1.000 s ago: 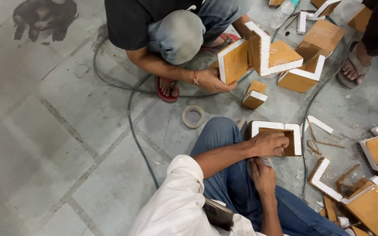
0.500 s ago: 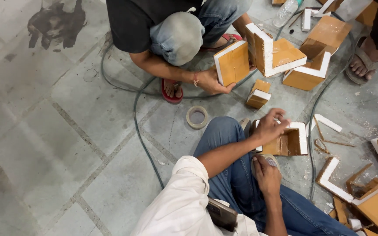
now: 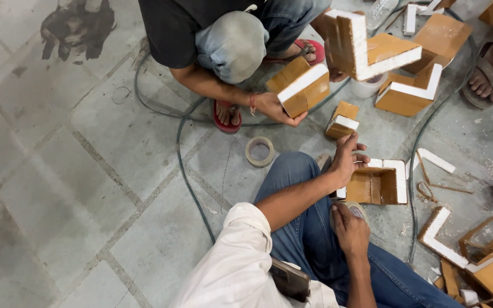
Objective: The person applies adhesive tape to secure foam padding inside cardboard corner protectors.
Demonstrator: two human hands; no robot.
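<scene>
Two hands work over an open orange wooden box with white edges point(image 3: 379, 183), lying on the grey tiled floor point(image 3: 87, 171) just beyond the knee. Left hand point(image 3: 347, 158), fingers loosely spread, touches its near-left corner; right hand point(image 3: 350, 228), closer in, grips a tape roll point(image 3: 354, 209)

A roll of tape point(image 3: 259, 151) lies flat on the grey tiled floor point(image 3: 75, 171). Left of the roll a dark hose point(image 3: 179, 154) curves across the tiles. Beyond the roll a crouching co-worker's hand point(image 3: 272, 107) holds a brown white-edged block point(image 3: 300, 88). Right of the roll sits a smaller block point(image 3: 342, 120); farther right, scattered white strips point(image 3: 436, 161).
</scene>
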